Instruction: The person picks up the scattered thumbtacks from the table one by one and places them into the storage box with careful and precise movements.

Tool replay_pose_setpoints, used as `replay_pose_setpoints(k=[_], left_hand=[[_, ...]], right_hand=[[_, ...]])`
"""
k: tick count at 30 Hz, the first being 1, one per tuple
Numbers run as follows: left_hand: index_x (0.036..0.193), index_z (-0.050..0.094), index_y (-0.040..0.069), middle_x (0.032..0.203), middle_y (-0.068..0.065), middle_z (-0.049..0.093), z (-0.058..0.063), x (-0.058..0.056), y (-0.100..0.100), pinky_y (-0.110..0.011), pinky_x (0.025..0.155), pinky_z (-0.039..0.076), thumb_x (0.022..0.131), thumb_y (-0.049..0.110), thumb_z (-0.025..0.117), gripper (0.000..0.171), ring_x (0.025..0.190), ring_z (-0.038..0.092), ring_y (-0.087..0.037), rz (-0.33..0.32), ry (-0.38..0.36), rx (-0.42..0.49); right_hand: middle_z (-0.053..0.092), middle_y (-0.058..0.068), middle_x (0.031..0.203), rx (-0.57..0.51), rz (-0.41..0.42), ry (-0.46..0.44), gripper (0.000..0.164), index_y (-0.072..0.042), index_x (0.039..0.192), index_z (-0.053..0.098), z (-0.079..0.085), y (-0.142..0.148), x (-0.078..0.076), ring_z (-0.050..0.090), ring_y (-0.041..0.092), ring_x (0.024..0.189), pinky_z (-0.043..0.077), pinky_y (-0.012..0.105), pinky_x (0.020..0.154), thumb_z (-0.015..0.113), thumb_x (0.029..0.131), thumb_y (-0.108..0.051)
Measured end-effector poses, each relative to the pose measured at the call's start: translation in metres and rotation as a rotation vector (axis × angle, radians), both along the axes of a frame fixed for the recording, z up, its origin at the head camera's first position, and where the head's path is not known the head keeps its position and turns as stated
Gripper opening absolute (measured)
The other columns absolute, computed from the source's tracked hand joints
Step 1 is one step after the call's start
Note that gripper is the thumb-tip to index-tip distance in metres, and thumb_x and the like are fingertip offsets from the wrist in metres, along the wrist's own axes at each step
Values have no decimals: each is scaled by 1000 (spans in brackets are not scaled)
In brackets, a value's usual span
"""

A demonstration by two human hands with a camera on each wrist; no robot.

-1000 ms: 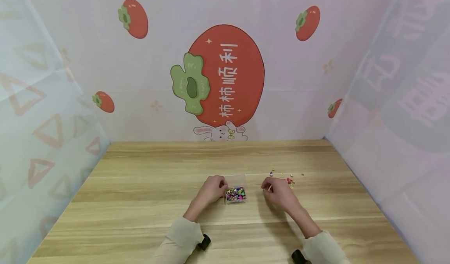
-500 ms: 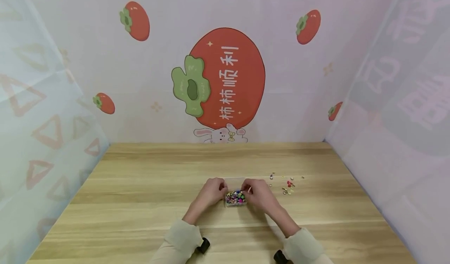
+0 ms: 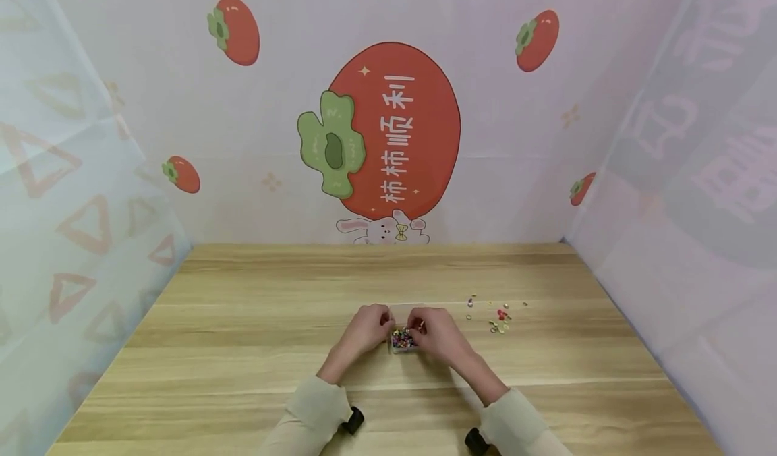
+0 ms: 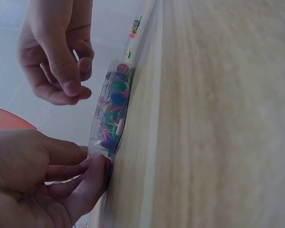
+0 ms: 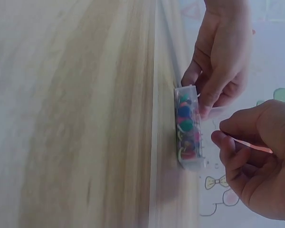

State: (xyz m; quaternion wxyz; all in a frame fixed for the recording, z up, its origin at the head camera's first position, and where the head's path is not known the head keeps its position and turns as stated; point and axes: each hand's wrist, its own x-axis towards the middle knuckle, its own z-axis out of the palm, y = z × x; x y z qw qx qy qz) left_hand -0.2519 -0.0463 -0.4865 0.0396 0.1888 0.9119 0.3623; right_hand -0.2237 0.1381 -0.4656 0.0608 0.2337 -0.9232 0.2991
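A small clear plastic box [image 4: 100,114] of colourful thumbtacks [image 3: 403,339] sits on the table. My left hand [image 3: 367,326] pinches the box's end between thumb and fingers, as the left wrist view shows. Over the other side of the box hovers my right hand [image 3: 441,335], fingers curled and thumb close to the forefinger. In the right wrist view the right fingertips [image 5: 219,135] stand just apart from the box. No tack is visible between them, though a small one could be hidden.
Several loose tacks [image 3: 499,326] and small bits lie scattered on the wooden table [image 3: 261,348] to the right of the box. A printed cloth backdrop [image 3: 273,119] stands behind the table, with cloth sides at left and right.
My right hand has moved left from beside the loose tacks to above the box, uncovering some tacks on the table. The left hand has stayed at the box.
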Motion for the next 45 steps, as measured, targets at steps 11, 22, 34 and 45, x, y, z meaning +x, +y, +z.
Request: replay_pose_setpoints(k=[11,22,34,45], left_hand=[[85,67,5,71,0,60,-1,0,1,-22,54,39,95,8,62,12,60,48,-10,-5,-6,-7],[84,67,6,70,1,59,-2,-1,0,-22,53,38,96,9,61,14,59,47,-10,3,1,-13],[84,67,7,70,1,59,0,0,-1,-22,53,38,97,10,61,14,59,47,-10,0,-13,-15],[84,66,8,72,0,60,0,0,0,-23,54,39,97,10,61,14,61,48,-11,4,-23,-15]], right_hand=[[67,-1,77,-26,-97,4,12,-6,85,69,-1,43,5,55,5,67,46,20,61,68,81,5],[66,1,80,14,-196,-7,13,-4,88,69,-3,94,7,55,8,69,47,23,64,68,81,7],[60,9,86,128,-275,18,22,-6,85,69,-10,138,3,55,19,77,47,34,69,67,72,11],[60,0,73,182,-236,-44,18,-9,77,67,-12,145,-3,51,12,69,43,27,63,69,75,10]])
